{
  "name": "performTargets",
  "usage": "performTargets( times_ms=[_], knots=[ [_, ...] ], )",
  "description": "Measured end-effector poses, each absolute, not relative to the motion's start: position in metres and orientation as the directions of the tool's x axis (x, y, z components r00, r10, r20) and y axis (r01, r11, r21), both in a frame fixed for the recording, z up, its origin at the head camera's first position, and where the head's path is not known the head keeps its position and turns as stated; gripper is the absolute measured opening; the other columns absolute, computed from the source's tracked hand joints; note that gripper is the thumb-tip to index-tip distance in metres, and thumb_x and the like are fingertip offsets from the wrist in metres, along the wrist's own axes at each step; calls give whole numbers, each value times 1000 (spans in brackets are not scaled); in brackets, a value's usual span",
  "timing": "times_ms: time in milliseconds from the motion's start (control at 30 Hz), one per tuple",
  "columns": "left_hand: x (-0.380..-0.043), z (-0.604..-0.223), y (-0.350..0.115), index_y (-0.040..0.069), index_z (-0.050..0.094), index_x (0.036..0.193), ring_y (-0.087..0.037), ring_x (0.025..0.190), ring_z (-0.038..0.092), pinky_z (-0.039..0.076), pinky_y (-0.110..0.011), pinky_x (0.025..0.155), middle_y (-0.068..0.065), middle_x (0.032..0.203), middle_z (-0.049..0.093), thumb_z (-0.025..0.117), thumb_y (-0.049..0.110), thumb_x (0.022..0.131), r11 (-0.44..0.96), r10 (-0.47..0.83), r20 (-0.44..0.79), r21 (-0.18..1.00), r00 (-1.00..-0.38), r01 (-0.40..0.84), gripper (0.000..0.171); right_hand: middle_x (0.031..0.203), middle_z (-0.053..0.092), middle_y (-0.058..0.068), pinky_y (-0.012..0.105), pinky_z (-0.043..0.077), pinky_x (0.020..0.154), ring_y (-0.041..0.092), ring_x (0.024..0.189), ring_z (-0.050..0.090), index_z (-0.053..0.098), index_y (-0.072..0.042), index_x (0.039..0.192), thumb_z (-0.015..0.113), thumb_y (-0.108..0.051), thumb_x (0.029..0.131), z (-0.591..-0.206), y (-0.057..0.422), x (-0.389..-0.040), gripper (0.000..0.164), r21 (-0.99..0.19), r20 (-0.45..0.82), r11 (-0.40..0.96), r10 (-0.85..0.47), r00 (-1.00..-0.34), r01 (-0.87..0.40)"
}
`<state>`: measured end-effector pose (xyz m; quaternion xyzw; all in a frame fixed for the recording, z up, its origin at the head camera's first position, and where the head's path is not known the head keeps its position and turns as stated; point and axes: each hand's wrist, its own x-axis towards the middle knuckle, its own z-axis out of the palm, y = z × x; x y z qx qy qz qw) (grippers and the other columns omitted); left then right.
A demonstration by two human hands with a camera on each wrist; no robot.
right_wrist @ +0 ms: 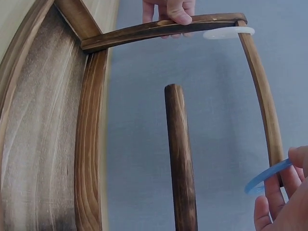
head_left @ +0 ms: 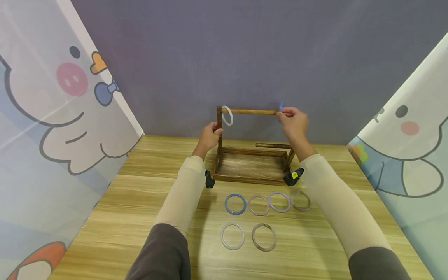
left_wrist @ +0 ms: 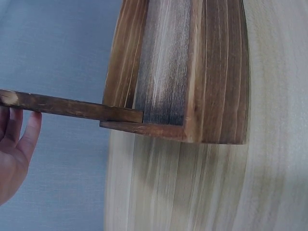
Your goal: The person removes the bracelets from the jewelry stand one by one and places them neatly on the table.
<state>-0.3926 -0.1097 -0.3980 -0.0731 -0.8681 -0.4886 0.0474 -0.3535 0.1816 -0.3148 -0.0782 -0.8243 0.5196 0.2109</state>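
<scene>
A dark wooden rack stands at the back of the table, with a tray base, an upright post and a top bar. My left hand grips the post, thumb on one side and fingers on the other. Around the top bar, close to the post, hangs a white bangle. My right hand pinches a blue bangle between thumb and fingers at the bar's free end, where the bangle overlaps the bar. Below that hand runs a shorter, lower bar.
In front of the rack lie a blue bangle, a pink one, a lilac one and a brownish one. Nearer are a whitish bangle and a brown-marked one. A grey backdrop stands behind.
</scene>
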Motion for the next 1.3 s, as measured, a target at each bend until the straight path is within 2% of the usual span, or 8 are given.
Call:
performTargets(
  times_ms=[433, 733, 1033, 1300],
  knots=[
    [-394, -397, -111, 1, 44, 150, -34, 119, 62, 49, -49, 107, -19, 126, 63, 53, 25, 108, 505, 88, 145, 846, -986, 169, 50, 84, 60, -15, 15, 47, 63, -1, 74, 58, 72, -9, 115, 72, -29, 96, -314, 197, -350, 28, -889, 248, 456, 385, -889, -51],
    [-392, -396, -108, 1, 51, 143, -33, 114, 63, 51, -48, 102, -18, 121, 64, 53, 23, 108, 511, 87, 158, 841, -984, 180, 42, 89, 62, -13, 17, 47, 64, 2, 78, 59, 72, -10, 116, 71, -33, 97, -315, 204, -346, 30, -887, 220, 461, 384, -897, -20],
    [-393, -398, -108, 1, 54, 137, -32, 109, 63, 52, -47, 97, -18, 117, 65, 54, 23, 107, 498, 87, 173, 845, -981, 193, 37, 88, 62, -15, 15, 48, 65, 0, 77, 60, 72, -9, 115, 72, -33, 96, -316, 210, -339, 30, -886, 243, 461, 369, -897, -51],
    [-392, -399, -108, 1, 57, 133, -31, 106, 63, 53, -46, 95, -17, 114, 64, 54, 23, 107, 484, 81, 180, 853, -980, 197, 34, 80, 61, -21, 14, 48, 63, -3, 73, 61, 73, -8, 113, 74, -29, 95, -316, 215, -331, 28, -878, 281, 471, 359, -890, -87]
  ],
)
